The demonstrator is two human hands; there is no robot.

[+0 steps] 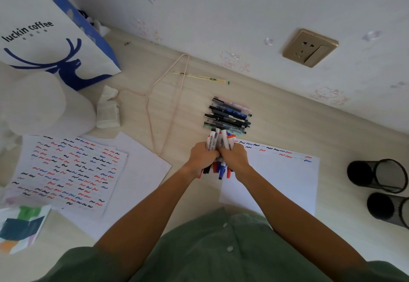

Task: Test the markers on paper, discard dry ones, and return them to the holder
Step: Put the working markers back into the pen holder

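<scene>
Currently I see left hand (202,154) and right hand (235,155) clenched together round the marker bundle (218,149), over the desk (276,122) by the test sheet (278,182); mesh holders (380,175) well right

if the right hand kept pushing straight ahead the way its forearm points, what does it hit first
Probably the left hand, since the right hand angles inward against it around the marker bundle. Beyond that lies the row of pens; depth is uncertain.
</scene>
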